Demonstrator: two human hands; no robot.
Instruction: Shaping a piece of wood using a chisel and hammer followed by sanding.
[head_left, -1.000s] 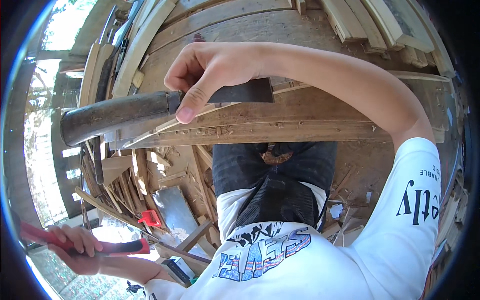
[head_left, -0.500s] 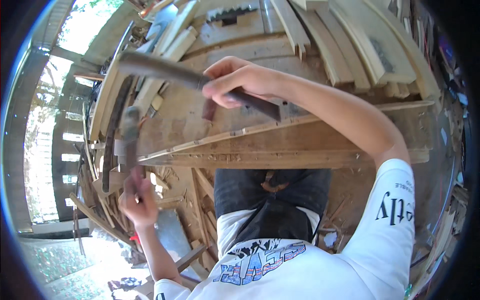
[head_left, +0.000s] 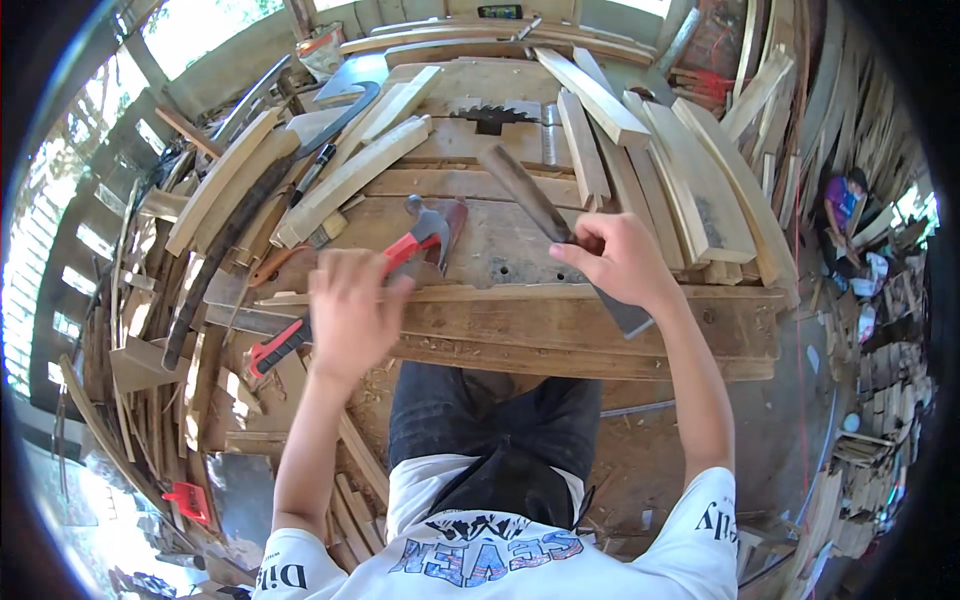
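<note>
A red-and-black claw hammer [head_left: 385, 262] lies slanted over the wooden workbench [head_left: 560, 335], its head near a small reddish wood piece [head_left: 455, 222]. The left hand [head_left: 350, 315] grips its handle with fingers curled. The right hand [head_left: 620, 262] clasps a long dark blade tool [head_left: 540, 210] angled across the bench, among loose planks [head_left: 350, 170].

A crumpled grey and orange bag [head_left: 322, 50] is seen at the workbench's far left; its label is unreadable.
</note>
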